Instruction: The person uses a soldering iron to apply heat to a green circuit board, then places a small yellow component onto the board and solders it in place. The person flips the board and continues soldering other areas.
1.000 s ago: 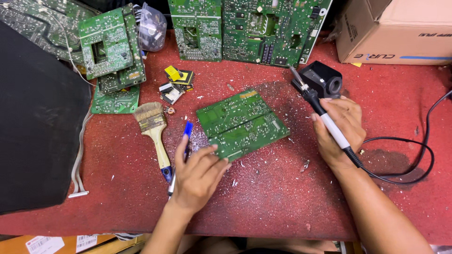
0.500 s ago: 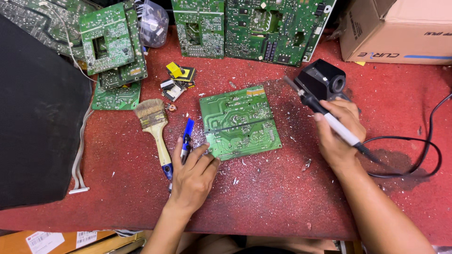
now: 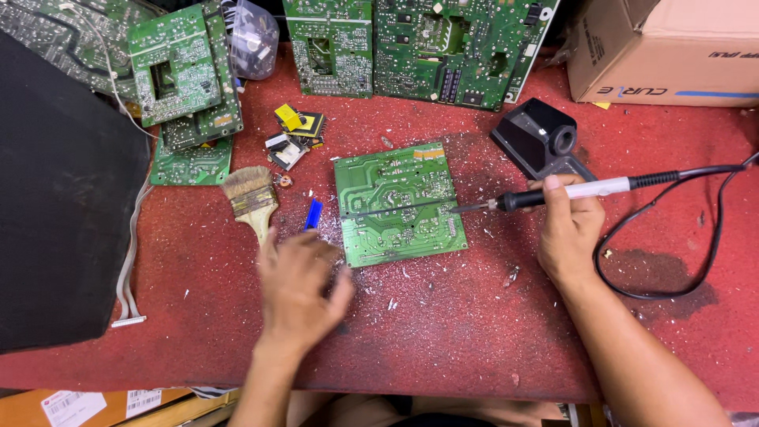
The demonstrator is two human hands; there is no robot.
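Right hand grips soldering iron, tip at right edge of green circuit board, frame centre on red worktop. Left hand blurred lower left near the blue pen; can't tell if fingers hold anything.

Tabletop was covered in red, speckled with pale flecks. Circuit board was seen green with lighter green trace patterns and a small orange patch. Soldering iron was black with a white handle section, black cable. Brush was tan-bristled. Cardboard box was brown.
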